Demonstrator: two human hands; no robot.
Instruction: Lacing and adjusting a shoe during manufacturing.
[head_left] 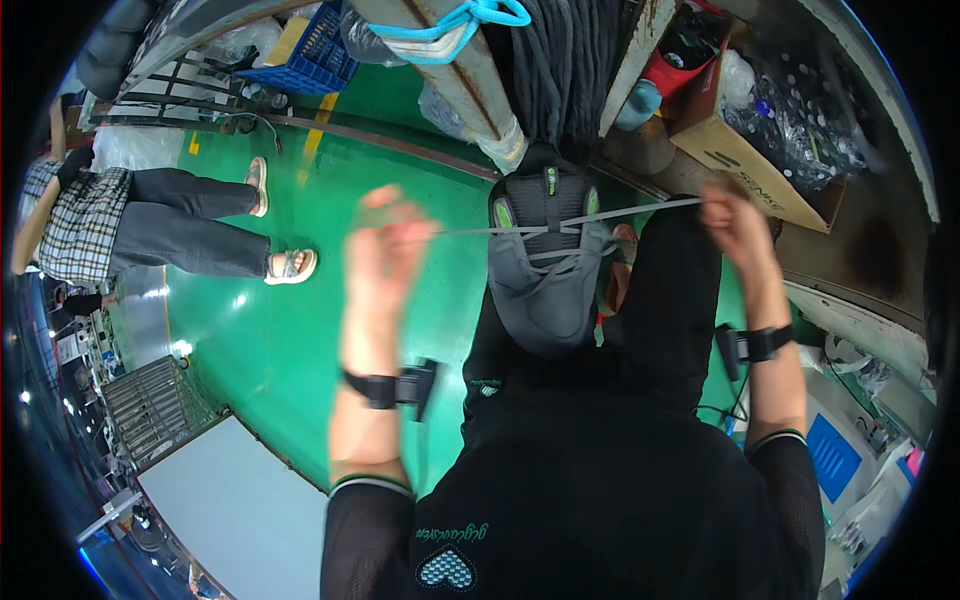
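A dark grey shoe (538,300) with green accents rests on my lap, its toe pointing toward me. Its thin grey shoelace (640,209) crosses the front in several rows, and both ends are pulled out taut sideways. My left hand (388,245), blurred by motion, pinches one end to the left of the shoe. The other end is gripped by my right hand (735,218), raised to the right above my knee and also blurred. Each wrist wears a black strap with a small device.
Beyond the shoe hang many dark laces (565,75) beside a metal post (470,85). A cardboard box (745,170) with plastic bags stands at the far right. A blue crate (310,50) sits far left. Another person (150,210) stands on the green floor to the left.
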